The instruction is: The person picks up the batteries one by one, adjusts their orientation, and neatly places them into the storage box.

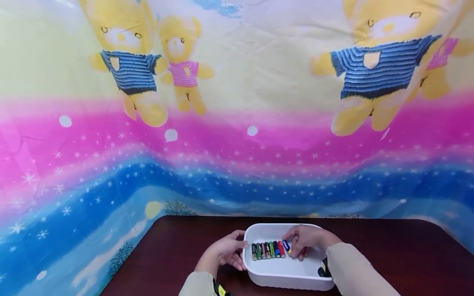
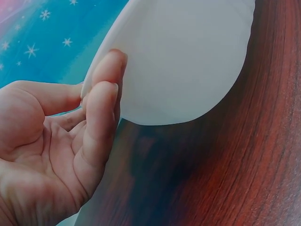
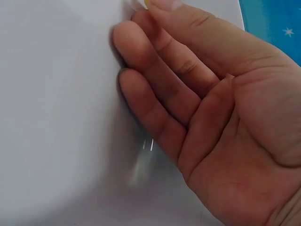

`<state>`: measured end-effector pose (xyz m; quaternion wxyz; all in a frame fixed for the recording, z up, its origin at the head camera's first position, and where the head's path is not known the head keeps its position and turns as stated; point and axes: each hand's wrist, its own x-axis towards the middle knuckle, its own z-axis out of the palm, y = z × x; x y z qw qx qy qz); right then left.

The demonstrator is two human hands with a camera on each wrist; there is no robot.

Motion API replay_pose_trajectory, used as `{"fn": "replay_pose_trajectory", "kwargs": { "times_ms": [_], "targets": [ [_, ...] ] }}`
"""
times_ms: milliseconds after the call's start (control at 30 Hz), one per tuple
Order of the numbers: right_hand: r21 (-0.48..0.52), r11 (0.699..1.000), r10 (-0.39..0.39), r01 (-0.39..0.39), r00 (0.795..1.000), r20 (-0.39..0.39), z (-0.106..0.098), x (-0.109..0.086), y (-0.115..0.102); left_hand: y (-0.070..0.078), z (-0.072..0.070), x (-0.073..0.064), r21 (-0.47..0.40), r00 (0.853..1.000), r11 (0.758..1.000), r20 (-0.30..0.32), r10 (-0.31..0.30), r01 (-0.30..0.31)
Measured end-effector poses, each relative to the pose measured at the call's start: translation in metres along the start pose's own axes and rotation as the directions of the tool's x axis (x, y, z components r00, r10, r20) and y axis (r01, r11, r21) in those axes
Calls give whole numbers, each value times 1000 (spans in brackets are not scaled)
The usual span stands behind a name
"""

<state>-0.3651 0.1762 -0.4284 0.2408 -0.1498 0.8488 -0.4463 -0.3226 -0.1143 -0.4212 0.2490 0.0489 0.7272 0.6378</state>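
Observation:
A white plastic tub (image 1: 289, 280) with rounded corners stands on the table. My left hand (image 1: 228, 249) holds its left side; in the left wrist view the thumb lies at the rim and the fingers (image 2: 99, 106) press the outer wall. Inside the tub, several batteries (image 1: 266, 250) lie side by side in a row, dark and green ones at the left and a red one (image 1: 281, 249) at the right end. Just right of it, my right hand (image 1: 304, 240) pinches a blue and yellow battery (image 1: 286, 246), slightly tilted. In the right wrist view that battery is almost wholly hidden by the thumb.
The dark reddish-brown wooden table (image 1: 177, 250) extends on both sides of the tub. Behind it hangs a printed cloth (image 1: 237, 164) with bears and snowflakes. A black wrist strap (image 1: 324, 267) on the right arm hangs over the tub's right end.

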Motion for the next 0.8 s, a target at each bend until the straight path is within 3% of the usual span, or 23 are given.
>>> {"fn": "replay_pose_trajectory", "kwargs": {
  "times_ms": [333,567,800],
  "targets": [
    [13,1000,5,-5,1000,-9,0,0,0,3,0,-1,6,1000,1000,4,-1,1],
    [89,996,6,-9,1000,31,1,2,6,-1,-1,1,2,1000,1000,4,-18,18],
    [21,999,43,-45,995,92,-4,1,-4,-1,-1,0,3,1000,1000,18,-11,11]
  ]
}}
